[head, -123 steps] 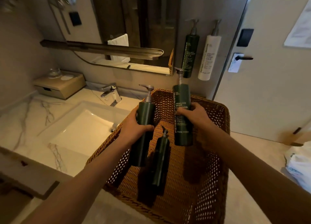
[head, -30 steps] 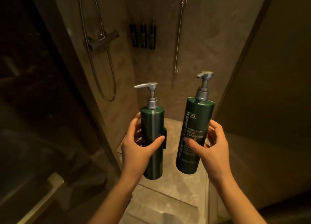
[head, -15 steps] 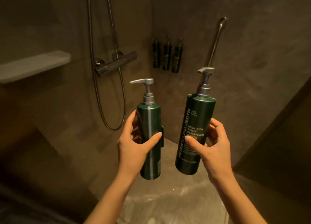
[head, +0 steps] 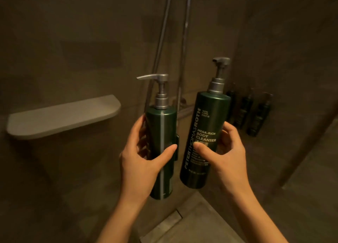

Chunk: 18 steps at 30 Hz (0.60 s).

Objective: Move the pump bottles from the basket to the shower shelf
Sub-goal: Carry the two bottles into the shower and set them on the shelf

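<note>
- The left hand (head: 144, 162) is wrapped round the lower half of a dark green pump bottle (head: 161, 151), thumb across the front and fingers curled behind it; the bottle is upright, held in the air, its spout pointing left.
- The right hand (head: 225, 155) is closed on a second green bottle (head: 204, 138), the one lettered "BODY CLEANSER", thumb pressed on the label and fingers round the far side. This one leans a little to the right at the top.
- The two bottles are just beside each other but not touching, in the middle of the scene, near the camera.
- The shower shelf (head: 64, 116), a pale rounded ledge on the left wall, is bare as far as can be seen. It is well apart from both bottles, further left and slightly higher than their middles.
- Three small dark bottles (head: 248, 111) hang on the far right wall (fixtures, by the look of them, and not part of the job), and the shower hose (head: 164, 41) runs down behind the held pair.
- Progress, as I judge it: both bottles are out of the basket and inside the shower, so the carrying is mostly done. Neither has been set down yet.
- What is left is to swing both leftwards and stand them on the ledge; whether more bottles wait in the basket cannot be told, since the basket is out of view.
</note>
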{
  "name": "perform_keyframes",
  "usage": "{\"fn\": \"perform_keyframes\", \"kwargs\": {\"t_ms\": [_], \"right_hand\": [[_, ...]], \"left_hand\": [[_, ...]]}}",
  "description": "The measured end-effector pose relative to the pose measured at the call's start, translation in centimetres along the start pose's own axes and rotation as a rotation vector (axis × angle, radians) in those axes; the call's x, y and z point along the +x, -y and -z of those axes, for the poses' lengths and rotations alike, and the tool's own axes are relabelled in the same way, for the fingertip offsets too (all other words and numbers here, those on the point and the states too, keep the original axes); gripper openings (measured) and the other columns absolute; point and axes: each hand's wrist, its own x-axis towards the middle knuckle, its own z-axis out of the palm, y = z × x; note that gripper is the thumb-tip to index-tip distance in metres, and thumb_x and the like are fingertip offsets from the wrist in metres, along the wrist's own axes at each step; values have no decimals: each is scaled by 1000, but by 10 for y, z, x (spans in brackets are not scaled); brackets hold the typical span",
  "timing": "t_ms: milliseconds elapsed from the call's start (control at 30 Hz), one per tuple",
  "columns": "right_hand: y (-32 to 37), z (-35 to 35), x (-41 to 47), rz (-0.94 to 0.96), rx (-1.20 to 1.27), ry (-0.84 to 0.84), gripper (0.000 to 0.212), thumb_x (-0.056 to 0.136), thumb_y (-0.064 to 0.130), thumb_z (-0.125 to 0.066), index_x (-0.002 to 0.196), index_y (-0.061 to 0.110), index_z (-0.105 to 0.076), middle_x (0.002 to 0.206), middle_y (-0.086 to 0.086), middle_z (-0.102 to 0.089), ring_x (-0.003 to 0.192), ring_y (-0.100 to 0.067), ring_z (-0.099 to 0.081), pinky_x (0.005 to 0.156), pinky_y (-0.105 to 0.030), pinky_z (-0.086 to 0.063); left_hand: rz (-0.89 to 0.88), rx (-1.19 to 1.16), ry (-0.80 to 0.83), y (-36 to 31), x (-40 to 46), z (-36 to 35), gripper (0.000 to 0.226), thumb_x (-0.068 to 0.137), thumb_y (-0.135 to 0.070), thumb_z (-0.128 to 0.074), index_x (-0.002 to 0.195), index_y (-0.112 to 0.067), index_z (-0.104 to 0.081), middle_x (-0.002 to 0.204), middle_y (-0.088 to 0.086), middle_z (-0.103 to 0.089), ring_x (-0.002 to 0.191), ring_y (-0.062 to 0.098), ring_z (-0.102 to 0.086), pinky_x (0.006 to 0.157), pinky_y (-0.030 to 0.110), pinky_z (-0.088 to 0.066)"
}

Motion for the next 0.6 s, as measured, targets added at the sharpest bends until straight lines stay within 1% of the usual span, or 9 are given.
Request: {"fn": "perform_keyframes", "kwargs": {"t_ms": [67, 133, 200, 267, 333, 433, 467, 533, 600], "right_hand": [[-5, -17, 30, 13, 63, 74, 67, 59, 36, -83, 118, 38, -52, 115, 14, -63, 106, 2, -59, 75, -6, -48], [-8, -33, 61, 24, 136, 144, 66, 57, 37, -81, 116, 44, -51, 114, 18, -64, 106, 4, -60, 74, -6, -49], [-9, -50, 93, 35, 216, 234, 66, 56, 37, -82, 115, 46, -51, 112, 20, -66, 104, 2, -62, 75, -15, -53], [-12, -67, 126, 58, 270, 319, 73, 55, 37, -84, 120, 39, -52, 115, 16, -66, 105, -3, -63, 81, -24, -52], [-11, -84, 157, 93, 322, 392, 74, 53, 38, -85, 119, 35, -53, 113, 13, -67, 103, -3, -64, 74, -21, -54], [-12, -112, 200, 122, 399, 511, 67, 50, 40, -79, 112, 40, -53, 108, 19, -68, 97, 2, -65, 68, -8, -51], [-13, -118, 210, 124, 423, 540, 66, 50, 38, -78, 111, 40, -53, 106, 21, -68, 96, 3, -65, 67, -7, -51], [-13, -139, 237, 139, 498, 657, 66, 50, 38, -79, 111, 39, -53, 105, 21, -68, 95, 2, -66, 68, -8, -51], [-17, -154, 245, 136, 504, 668, 63, 52, 35, -81, 109, 42, -53, 104, 22, -68, 96, 3, -65, 69, -8, -52]], "left_hand": [[-29, 44, -86, 0, 18, 7, 82, 54, -41, -79, 123, -59, -39, 114, -44, -54, 108, -15, -54, 81, 0, -43], [-49, 78, -167, -3, 35, 13, 80, 53, -41, -78, 119, -63, -39, 112, -45, -54, 106, -16, -55, 76, -2, -43], [-68, 116, -248, -7, 52, 20, 79, 51, -43, -78, 116, -65, -39, 108, -47, -54, 103, -19, -55, 72, -3, -42], [-113, 170, -327, -10, 69, 25, 79, 51, -45, -77, 118, -63, -39, 107, -49, -53, 101, -21, -54, 71, -4, -42], [-156, 249, -415, -13, 87, 28, 81, 52, -45, -77, 122, -58, -39, 107, -51, -51, 103, -22, -53, 73, -4, -42], [-201, 376, -518, -16, 118, 33, 84, 56, -40, -79, 130, -49, -39, 109, -47, -52, 107, -19, -53, 78, -2, -42], [-199, 398, -538, -16, 126, 33, 85, 57, -39, -79, 132, -45, -39, 111, -44, -53, 107, -18, -53, 79, -1, -42], [-229, 475, -652, -16, 144, 37, 85, 58, -39, -79, 134, -40, -40, 115, -35, -54, 108, -16, -54, 80, 0, -43], [-197, 473, -649, -16, 152, 46, 84, 58, -42, -77, 134, -40, -41, 117, -31, -52, 107, -15, -54, 80, 0, -43]]}}
